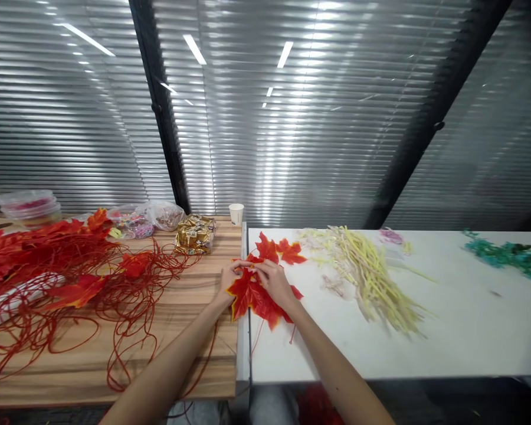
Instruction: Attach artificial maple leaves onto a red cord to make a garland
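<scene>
Red artificial maple leaves (261, 302) with yellow edges lie bunched where the two tables meet. My left hand (235, 276) is at the bunch's left side, fingers curled in a pinch at a leaf's base. Fingertips of my right hand (272, 280) press together close by, at the same spot. Whatever sits between those fingertips, perhaps a stem or cord, is too small to make out. More red leaves (291, 252) spread just beyond my hands on the white table. Thin red cord hangs below the bunch toward the front edge.
Tangled red cord (133, 301) and a pile of red leaves (48, 242) cover the wooden table's left. Behind stand a gold foil package (194, 234), a paper cup (236, 213) and plastic bags (161, 215). Yellow strands (376, 277) and teal foliage (513, 257) lie on the white table (469, 336).
</scene>
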Demonstrator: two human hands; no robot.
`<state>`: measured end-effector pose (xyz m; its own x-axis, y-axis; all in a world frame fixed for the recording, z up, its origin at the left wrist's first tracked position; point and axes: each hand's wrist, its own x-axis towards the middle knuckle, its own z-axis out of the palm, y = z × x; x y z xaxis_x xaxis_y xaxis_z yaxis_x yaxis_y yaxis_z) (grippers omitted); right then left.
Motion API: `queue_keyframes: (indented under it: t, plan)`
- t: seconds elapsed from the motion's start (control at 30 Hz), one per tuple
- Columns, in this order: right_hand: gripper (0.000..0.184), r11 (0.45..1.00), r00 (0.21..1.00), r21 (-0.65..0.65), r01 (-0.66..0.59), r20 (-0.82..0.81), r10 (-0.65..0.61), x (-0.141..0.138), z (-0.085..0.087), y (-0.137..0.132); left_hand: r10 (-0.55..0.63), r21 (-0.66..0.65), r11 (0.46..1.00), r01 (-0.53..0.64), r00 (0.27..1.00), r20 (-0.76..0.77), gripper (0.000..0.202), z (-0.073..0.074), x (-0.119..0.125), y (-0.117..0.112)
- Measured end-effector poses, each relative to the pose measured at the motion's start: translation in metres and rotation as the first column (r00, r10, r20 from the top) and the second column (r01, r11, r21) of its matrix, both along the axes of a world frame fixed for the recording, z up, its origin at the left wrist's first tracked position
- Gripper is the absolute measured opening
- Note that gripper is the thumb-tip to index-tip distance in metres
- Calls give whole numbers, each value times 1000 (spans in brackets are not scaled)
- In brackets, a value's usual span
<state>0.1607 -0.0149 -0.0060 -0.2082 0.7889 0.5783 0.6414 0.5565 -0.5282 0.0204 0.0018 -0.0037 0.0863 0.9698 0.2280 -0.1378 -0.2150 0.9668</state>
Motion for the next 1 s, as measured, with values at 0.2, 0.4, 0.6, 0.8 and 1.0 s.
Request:
queue_keyframes:
  t: [0.2,0.4,0.6,0.8,1.0]
  plan:
    - [25,1000,1000,-5,1,3,-1,0,0,0,18,14,1000,-18,1000,-5,18,1,1,-2]
    - [24,1000,1000,-9,-1,4,1,1,4,-4,-38,-15,999,38,999,1,22,3,1,-4]
    - [25,1000,1000,2,-25,10,25,1,4,-5,-52,18,998,53,998,-34,22,-1,0,-2]
    - [24,1000,1000,3,-21,-12,21,0,-3,1,-33,97,994,41,996,-87,24,-12,-3,4]
    - [24,1000,1000,22,-9,-21,9,-1,-5,5,21,142,990,2,987,-162,25,-10,-1,6]
